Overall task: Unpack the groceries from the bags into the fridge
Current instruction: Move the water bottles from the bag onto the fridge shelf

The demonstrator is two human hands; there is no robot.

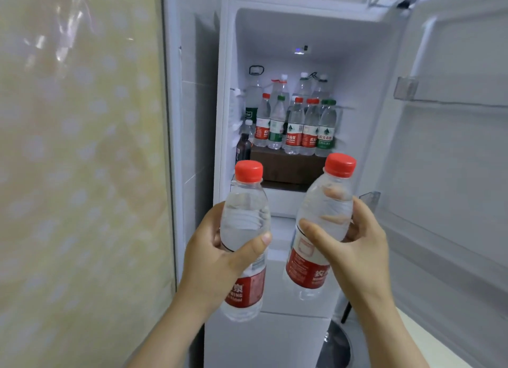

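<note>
Nearest: left hand (217, 257), fingers (204, 231) and thumb wrapped round the middle of a red-capped water bottle (244, 222), held upright. Beside it, the right hand (354, 246) grips a second red-capped bottle (324, 216) the same way, tilted with its cap leaning right. The two bottles are apart and both are in the air in front of the open fridge (357, 93), not yet inside. No bags in view.

Right: the fridge door (453, 148) stands swung wide, with a clear door bin (406, 88) that looks bare.

Left: a pale yellow dotted sheet (82, 148) hangs beside the fridge.

Far: the lit shelf already carries a tight cluster of standing bottles (294, 126), red and green caps. The front row stands on a dark brown block (286, 161), and a small dark bottle (243, 148) sits at the left edge.

Risks as I judge them:
- The shelf is crowded. Pushing a new bottle in could knock the front row, and those bottles stand near the edge of the block, so one may topple.
- With both hands full, neither is free to steady the row or clear a gap.
- The smooth, possibly damp plastic of the tilted right bottle could slip in the grip during the reach.
- The free space I can see is low and narrow, so a cap may catch on the way in.
</note>
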